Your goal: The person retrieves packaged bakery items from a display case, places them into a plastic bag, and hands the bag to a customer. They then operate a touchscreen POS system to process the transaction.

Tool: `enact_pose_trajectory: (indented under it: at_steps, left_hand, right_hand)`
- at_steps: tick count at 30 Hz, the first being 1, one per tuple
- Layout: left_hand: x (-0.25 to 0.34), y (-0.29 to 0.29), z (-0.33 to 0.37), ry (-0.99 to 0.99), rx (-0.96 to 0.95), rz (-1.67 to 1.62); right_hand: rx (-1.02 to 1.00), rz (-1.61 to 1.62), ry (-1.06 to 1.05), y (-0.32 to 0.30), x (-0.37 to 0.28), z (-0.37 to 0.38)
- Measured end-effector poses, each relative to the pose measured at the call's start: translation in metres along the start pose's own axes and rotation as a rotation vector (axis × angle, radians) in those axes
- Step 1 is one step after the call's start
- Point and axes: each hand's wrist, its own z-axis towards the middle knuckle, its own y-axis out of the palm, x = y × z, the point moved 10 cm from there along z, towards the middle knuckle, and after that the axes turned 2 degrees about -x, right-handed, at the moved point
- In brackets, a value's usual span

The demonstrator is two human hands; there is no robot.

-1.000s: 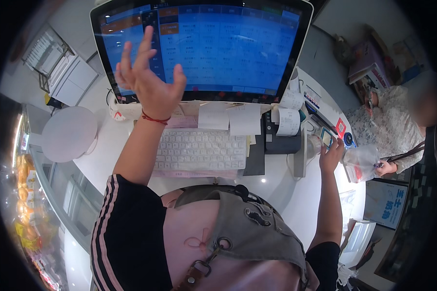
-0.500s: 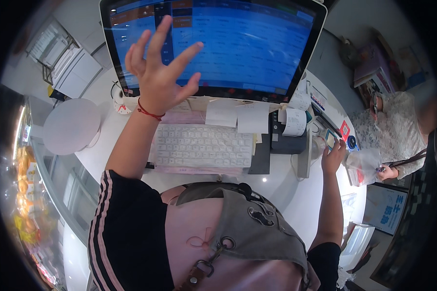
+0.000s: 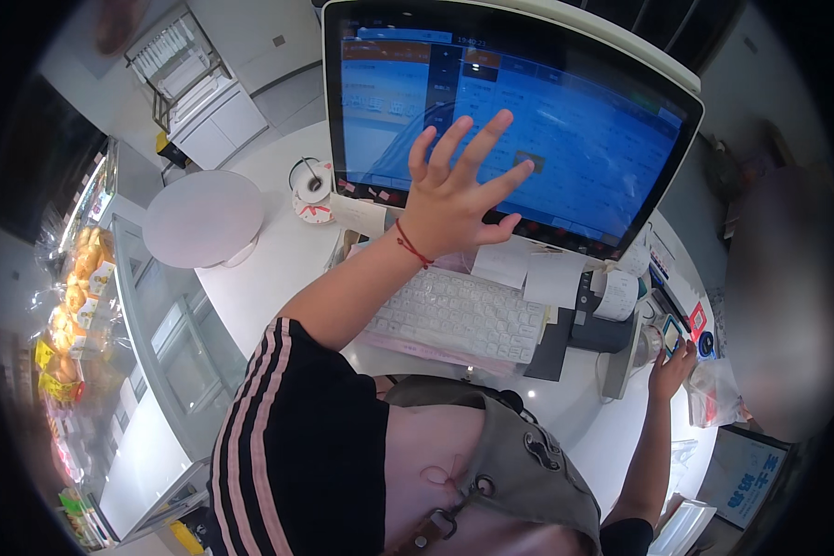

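My left hand (image 3: 459,195), with a red cord bracelet (image 3: 412,246) on its wrist, hovers with fingers spread in front of the large touchscreen monitor (image 3: 584,139). Whether a fingertip touches the glass is unclear. Below it lies a white keyboard (image 3: 463,315) under a clear cover. Far out to the right, my right hand (image 3: 669,372) reaches its parted fingers to the near edge of a small blue-rimmed device (image 3: 674,332); no grip around it shows. A receipt printer (image 3: 600,320) stands between keyboard and right hand, with a paper strip (image 3: 618,295) curling out.
A round pale disc (image 3: 204,220) stands on the white counter (image 3: 292,264) at left, beside a glass case (image 3: 171,324) and packaged breads (image 3: 79,292). On the right are a clear plastic bag (image 3: 713,394) and a blurred person (image 3: 788,306).
The view has swung left, shifting the scene rightward. My left hand stays spread, now lower across the screen. My right hand stays by the device. The person at right has become a blur.
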Motion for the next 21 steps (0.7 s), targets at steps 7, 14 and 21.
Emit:
enact_pose_trajectory:
  at_steps: [7, 14, 21]
  left_hand:
    - [0.041, -0.022, -0.019, 0.046, 0.263, -0.236]
    - [0.031, -0.038, -0.043, -0.098, 0.272, -0.33]
    - [-0.182, -0.075, -0.021, -0.716, 0.441, -0.413]
  right_hand:
    - [0.023, -0.002, -0.026, 0.009, 0.002, -0.016]
    - [0.017, 0.123, -0.07, -0.006, -0.023, -0.072]
    - [-0.016, 0.162, 0.076, -0.015, -0.003, -0.145]
